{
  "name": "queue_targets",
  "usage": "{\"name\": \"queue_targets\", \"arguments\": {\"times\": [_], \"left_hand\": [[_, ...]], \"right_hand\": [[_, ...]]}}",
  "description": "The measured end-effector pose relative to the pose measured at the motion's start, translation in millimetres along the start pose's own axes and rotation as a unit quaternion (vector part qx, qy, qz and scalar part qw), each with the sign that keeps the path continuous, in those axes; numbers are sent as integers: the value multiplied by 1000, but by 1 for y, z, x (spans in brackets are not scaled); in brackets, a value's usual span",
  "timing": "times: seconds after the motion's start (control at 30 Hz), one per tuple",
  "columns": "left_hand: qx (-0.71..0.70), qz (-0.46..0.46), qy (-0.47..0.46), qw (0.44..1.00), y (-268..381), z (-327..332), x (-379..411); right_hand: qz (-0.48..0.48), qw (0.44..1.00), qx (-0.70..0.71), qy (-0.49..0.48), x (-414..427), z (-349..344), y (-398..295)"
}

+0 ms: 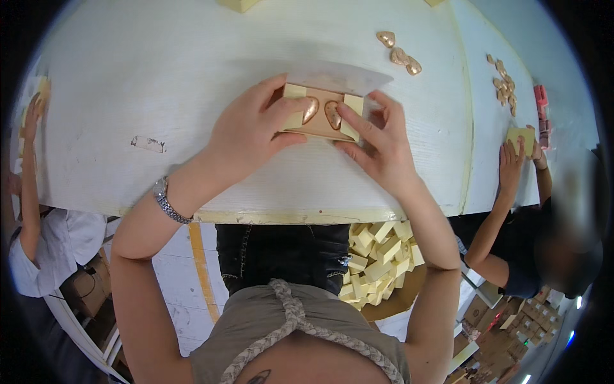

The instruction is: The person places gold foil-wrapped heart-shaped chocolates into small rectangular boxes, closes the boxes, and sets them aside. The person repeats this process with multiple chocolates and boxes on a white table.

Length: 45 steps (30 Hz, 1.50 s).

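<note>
Over the white table, a small cream cardboard box (320,132) with a pinkish inside is gripped from both sides. Its pale flap or sheet (331,77) stands up behind it. Inside are two shiny rose-gold pieces: the left one (311,110) is partly covered by a finger, and the right one (332,115) lies under a fingertip. My left hand (254,117) holds the left end, a finger reaching over the cream end flap (295,90). My right hand (381,129) grips the right end, its finger across the other end flap (353,102).
Loose rose-gold hearts (399,55) lie beyond my right hand, with several more (503,89) farther right. A large carton (398,302) of cream boxes (381,254) stands below the table edge (297,217). At right, a co-worker's hands (512,161) hold a cream box; another person's arm (29,125) is at left.
</note>
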<state>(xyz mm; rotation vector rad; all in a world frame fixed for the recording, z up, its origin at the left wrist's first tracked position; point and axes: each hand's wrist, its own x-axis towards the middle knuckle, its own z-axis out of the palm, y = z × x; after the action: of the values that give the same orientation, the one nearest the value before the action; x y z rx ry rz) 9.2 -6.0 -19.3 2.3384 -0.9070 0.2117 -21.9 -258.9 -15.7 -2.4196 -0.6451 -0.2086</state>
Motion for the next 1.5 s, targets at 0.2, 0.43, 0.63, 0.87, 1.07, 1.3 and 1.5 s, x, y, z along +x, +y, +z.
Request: {"name": "queue_targets", "arguments": {"times": [0.2,0.43,0.63,0.87,1.07,1.3,1.5], "left_hand": [[-123,0,55,991,-17,-7,9],[-374,-102,3,922,-12,0,3],[-168,-25,-55,984,-10,-9,7],[-80,49,-44,995,-11,-7,7],[119,86,-52,988,4,-5,-2],[127,-1,243,962,-72,-50,68],[283,-49,22,958,-76,-51,90]], "right_hand": [[-208,976,30,56,16,-5,14],[-173,967,174,74,26,15,2],[-172,984,33,32,24,14,-17],[-105,985,132,47,23,14,-10],[-159,986,-51,11,14,8,-21],[-97,889,320,-314,-6,-71,11],[138,990,32,-1,13,-96,30]]}}
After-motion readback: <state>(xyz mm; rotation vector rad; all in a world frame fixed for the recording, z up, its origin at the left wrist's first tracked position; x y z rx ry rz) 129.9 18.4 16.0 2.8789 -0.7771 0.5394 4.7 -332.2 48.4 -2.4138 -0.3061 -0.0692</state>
